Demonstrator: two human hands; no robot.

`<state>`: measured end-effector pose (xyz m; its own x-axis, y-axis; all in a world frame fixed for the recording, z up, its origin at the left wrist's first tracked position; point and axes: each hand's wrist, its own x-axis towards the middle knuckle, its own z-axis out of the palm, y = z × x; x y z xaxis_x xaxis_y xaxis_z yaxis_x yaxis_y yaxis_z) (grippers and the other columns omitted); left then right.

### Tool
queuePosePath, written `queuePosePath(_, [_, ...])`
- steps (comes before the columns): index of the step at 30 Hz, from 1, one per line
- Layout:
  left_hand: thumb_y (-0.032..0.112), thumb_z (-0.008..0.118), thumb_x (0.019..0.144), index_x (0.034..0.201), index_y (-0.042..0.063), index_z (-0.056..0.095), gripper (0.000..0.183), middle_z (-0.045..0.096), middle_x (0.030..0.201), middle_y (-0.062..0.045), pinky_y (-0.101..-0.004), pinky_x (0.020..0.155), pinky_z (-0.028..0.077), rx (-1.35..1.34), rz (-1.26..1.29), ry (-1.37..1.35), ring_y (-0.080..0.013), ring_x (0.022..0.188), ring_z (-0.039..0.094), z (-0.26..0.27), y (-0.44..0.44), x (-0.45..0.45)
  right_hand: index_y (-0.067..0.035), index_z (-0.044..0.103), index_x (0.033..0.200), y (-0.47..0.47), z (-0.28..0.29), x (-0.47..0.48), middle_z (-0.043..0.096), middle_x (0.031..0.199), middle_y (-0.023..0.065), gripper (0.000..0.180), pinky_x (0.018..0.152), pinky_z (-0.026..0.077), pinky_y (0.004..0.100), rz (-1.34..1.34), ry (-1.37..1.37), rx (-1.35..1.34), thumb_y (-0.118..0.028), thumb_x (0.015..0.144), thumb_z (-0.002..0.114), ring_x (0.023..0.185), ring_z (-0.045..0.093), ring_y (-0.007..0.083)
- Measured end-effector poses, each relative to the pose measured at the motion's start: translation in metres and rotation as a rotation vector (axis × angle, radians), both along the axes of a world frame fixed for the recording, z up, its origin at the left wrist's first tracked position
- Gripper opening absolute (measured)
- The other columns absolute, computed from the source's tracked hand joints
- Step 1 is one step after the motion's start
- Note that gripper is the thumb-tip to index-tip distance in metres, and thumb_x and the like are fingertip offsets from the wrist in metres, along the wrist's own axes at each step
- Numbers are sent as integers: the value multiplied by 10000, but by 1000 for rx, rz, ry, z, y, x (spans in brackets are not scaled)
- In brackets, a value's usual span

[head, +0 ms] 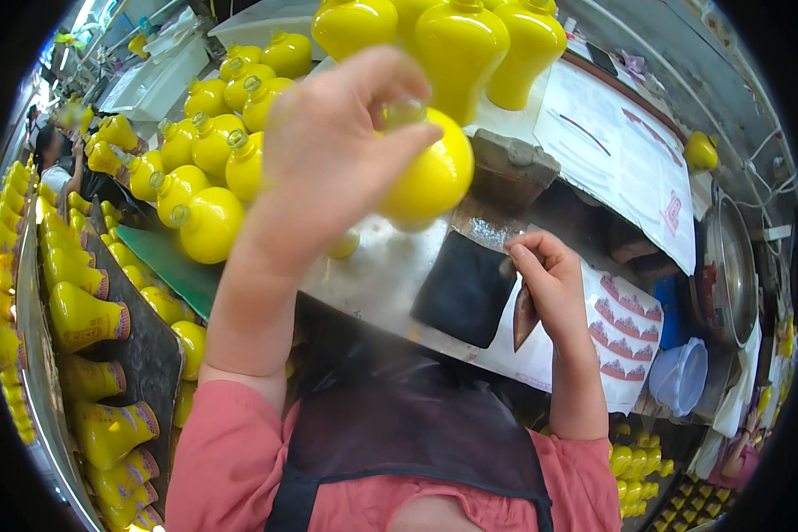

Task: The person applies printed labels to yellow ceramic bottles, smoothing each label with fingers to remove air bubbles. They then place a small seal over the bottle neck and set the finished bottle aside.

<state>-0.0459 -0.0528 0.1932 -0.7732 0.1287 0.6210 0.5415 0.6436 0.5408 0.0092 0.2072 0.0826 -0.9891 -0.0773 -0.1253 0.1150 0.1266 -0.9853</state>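
My left hand [346, 133] is raised and blurred, its fingers curled around the neck of a glossy yellow bottle [432, 173] above the work table [372, 272]. My right hand [548, 272] pinches a brown, pointed, blade-like tool [525, 316] that points down, beside a square black pad [469, 289]. Under and right of that hand lies a white sheet of printed red and purple decals [625, 326]. At the back stand large yellow vases [462, 53]. To the left, several smaller yellow bottles [213, 223] stand in a group.
A raised board with a white printed sheet [612, 159] lies at the back right. Nearby are a metal basin [735, 266] and a light blue bucket [678, 376]. Racks of decorated yellow vases [86, 316] line the left side. Another person [56, 166] is far left, another lower right.
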Motion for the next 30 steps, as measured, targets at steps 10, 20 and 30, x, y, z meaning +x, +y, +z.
queuePosePath(10, [279,683,930,1066,3,722,310,729,1027,-169,-367,923,515,233,-233,-357,-273,996,685,-66,76,-39,7,372,1515,-5,-11,-16,583,1343,169,907,946,513,301,32,-45,-218,-349,816,828,1165,608,211])
queuePosePath(20, [193,478,1075,1634,2,130,686,260,1647,-154,-371,1234,223,720,-524,-725,-235,1511,274,-178,76,7,29,430,1531,-5,-37,-10,652,1271,147,724,670,510,248,-274,56,-6,-249,939,742,739,604,68])
queuePosePath(30, [372,535,1067,1624,-40,38,852,319,1597,-300,-399,1209,281,461,-420,-577,-384,1480,354,-171,80,13,10,271,1607,-19,-43,4,681,1135,142,822,595,479,211,-262,159,323,-207,948,712,679,608,73])
